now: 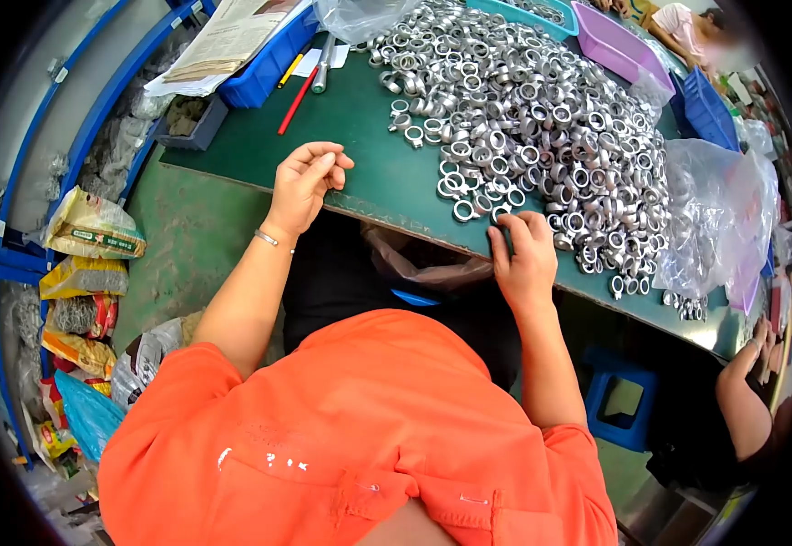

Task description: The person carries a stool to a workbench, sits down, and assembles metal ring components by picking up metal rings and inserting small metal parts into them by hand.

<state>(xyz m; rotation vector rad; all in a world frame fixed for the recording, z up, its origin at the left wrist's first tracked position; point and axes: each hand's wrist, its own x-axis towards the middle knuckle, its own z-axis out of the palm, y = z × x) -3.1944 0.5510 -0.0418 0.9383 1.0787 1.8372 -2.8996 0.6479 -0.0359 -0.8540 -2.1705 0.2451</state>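
My left hand (307,189) is above the near edge of the green table, fingers curled and thumb pressed toward them. Whatever may be between those fingertips is too small or hidden to make out. At the front of a large pile of silver metal rings (542,118), my right hand (527,259) has its fingers bent and its fingertips on a metal ring (501,212). The rings are small round bands, many with a little lug on the side. Loose ones lie just beyond the right fingertips.
A red pen (298,100) and a metal-handled tool (324,64) lie on the table (373,168). Around the pile are a blue bin (269,64), a purple tray (619,45) and plastic bags (710,209). A blue stool (621,400) stands below, right. Another person (687,32) sits opposite.
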